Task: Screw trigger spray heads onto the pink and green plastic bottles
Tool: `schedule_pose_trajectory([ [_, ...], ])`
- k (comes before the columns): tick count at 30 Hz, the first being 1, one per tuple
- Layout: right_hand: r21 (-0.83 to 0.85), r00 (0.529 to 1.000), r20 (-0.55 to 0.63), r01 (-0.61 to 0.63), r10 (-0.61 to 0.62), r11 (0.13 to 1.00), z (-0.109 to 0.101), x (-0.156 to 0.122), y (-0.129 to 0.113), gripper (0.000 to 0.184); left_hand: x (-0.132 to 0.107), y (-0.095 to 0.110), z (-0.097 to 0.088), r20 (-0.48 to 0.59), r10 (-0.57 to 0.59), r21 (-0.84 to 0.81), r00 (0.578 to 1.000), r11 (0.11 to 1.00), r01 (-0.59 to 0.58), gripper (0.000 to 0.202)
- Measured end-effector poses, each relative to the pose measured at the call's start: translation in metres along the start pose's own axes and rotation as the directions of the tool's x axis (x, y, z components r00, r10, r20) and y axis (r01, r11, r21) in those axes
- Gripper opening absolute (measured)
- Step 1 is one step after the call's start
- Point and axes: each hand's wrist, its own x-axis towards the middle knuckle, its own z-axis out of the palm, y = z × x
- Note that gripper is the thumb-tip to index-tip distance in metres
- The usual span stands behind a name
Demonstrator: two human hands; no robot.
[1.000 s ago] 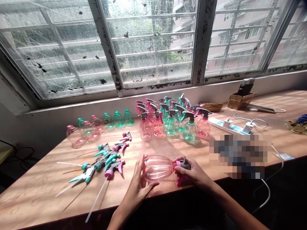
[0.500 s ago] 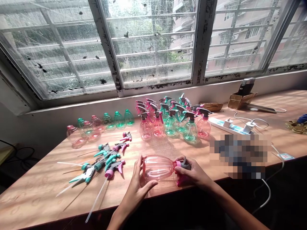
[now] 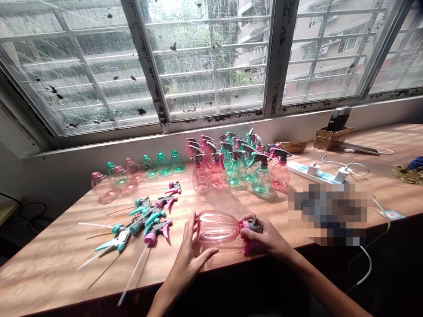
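Note:
A clear pink spray bottle [image 3: 218, 228] lies on its side in the air near the table's front edge, its base to the left. My left hand [image 3: 192, 252] cups the base end, fingers behind and thumb in front. At the neck, my right hand [image 3: 267, 237] grips the grey and pink trigger sprayer [image 3: 255, 227], which sits at the bottle's mouth. Several loose trigger sprayers [image 3: 135, 229], teal and pink with long clear tubes, lie in a heap to the left of my hands.
Open pink and green bottles [image 3: 164, 164] stand along the wall at back left. Bottles with sprayers fitted [image 3: 235, 171] crowd the back middle. To the right are a white power strip [image 3: 317, 175] with cables, a cardboard box [image 3: 325, 140] and a blurred patch. The table's edge is close.
Both hands keep nearly the same hold. The bottle's body has tipped up very slightly; the table things have not moved.

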Motion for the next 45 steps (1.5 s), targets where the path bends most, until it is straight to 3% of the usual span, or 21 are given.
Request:
schedule_pose_trajectory([
  [3, 0.006, 1.0, 0.0, 0.008, -0.008, 1.0, 0.0, 0.0, 0.0, 0.048, 0.0, 0.002, -0.002, -0.009, -0.018, 0.04, 1.0, 0.999, 0.018, 0.083],
  [10, 0.059, 1.0, -0.006, -0.007, 0.007, 0.998, 0.001, 0.0, -0.001, 0.046, 0.002, -0.008, -0.002, -0.013, 0.09, 0.105, 0.996, 0.991, -0.088, 0.079],
  [20, 0.004, 1.0, -0.007, 0.013, -0.013, 1.0, -0.001, 0.002, 0.006, 0.044, 0.0, -0.008, -0.003, 0.037, -0.003, 0.026, 0.999, 1.0, 0.002, 0.075],
  [45, -0.043, 1.0, -0.001, 0.012, -0.012, 0.999, -0.001, 0.002, 0.003, 0.045, 0.0, -0.009, -0.002, 0.026, 0.024, 0.004, 0.999, 1.0, -0.024, 0.076],
])
